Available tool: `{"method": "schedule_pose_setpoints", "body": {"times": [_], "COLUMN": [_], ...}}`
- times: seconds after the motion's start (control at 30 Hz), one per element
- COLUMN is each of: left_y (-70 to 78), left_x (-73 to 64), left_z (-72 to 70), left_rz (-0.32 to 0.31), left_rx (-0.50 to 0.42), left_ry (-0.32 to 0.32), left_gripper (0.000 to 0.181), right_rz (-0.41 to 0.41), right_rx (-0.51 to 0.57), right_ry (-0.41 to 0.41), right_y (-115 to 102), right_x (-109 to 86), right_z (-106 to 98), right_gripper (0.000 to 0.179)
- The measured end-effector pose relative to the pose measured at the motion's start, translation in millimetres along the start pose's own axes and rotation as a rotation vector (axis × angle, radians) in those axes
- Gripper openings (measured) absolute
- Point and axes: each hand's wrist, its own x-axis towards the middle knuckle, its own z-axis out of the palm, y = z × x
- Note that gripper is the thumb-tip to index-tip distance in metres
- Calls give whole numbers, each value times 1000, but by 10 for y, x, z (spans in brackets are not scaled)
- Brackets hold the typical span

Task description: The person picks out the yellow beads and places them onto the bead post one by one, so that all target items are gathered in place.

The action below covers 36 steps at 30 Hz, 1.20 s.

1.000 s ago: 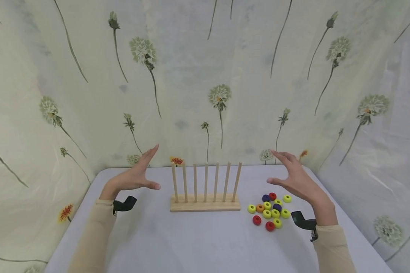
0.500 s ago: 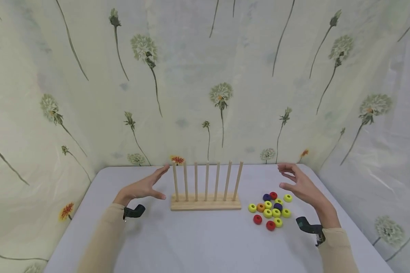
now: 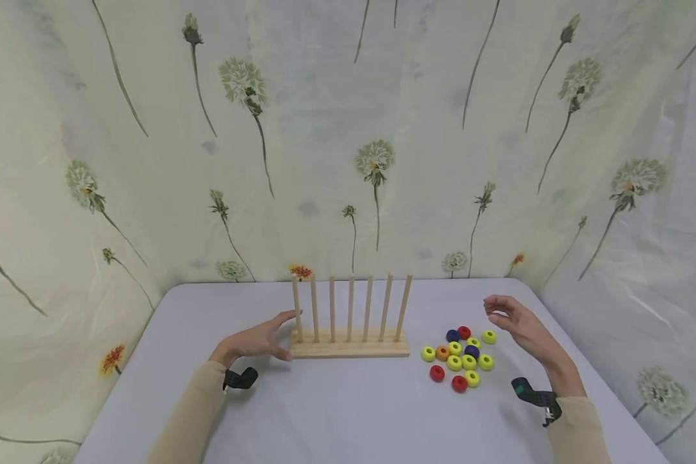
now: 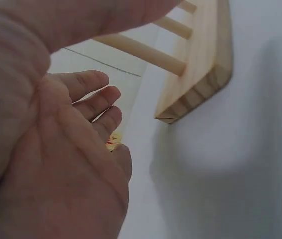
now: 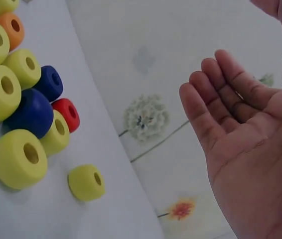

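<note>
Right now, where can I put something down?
Bare table: in front of the peg rack, between the sleeves, and behind the beads. Crowded: among the beads, and the rack's left end, by the left hand.

Beads [image 3: 454, 368] lie on the table [image 3: 348, 412], right of the pegged rack [image 3: 348, 351], left of the right hand [image 3: 521, 327].

Head view looks fwd/down; close, prob. tilted wrist views also catch rack [image 3: 350, 350] (L), beads [image 3: 454, 365] (R).

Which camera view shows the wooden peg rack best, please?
The head view: it shows the wooden peg rack with all seven pegs. The left wrist view catches only one end; the right wrist view shows none.
</note>
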Motion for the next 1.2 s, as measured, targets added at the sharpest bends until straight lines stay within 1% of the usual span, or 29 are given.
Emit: {"method": "schedule_pose_setpoints", "body": {"times": [0.13, 0.2, 0.3, 0.43, 0.53, 0.63, 0.77, 0.9, 1.07, 1.2], "left_y": [-53, -68, -99, -128, -134, -137, -150, -170, -196, -227], "left_x": [37, 51, 63, 68, 63, 59, 61, 71, 86, 98], "left_z": [76, 108, 144, 175, 192, 207, 225, 235, 242, 254], "left_rz": [50, 57, 38, 0, -9, -5, -3, -19, -18, -9], "left_rx": [9, 13, 17, 15, 13, 13, 9, 0, -10, -4], "left_ry": [1, 5, 18, 56, 85, 112, 133, 142, 150, 157], "left_gripper": [101, 99, 97, 95, 92, 89, 87, 84, 82, 80], "right_rz": [40, 65, 99, 138, 154, 174, 221, 261, 287, 286], "right_rx": [34, 48, 61, 66, 73, 74, 42, 24, 35, 32], "right_ry": [-1, 1, 3, -5, -17, -21, -6, 8, 2, 8], "right_y": [181, 254, 351, 478, 577, 657, 709, 749, 806, 832], "right_x": [-34, -55, -77, -93, -106, -115, -111, -92, -69, -67], "right_z": [-5, -3, 8, 17, 28, 46, 85, 133, 183, 234], "right_gripper": [50, 52, 54, 52, 49, 48, 49, 52, 54, 53]}}
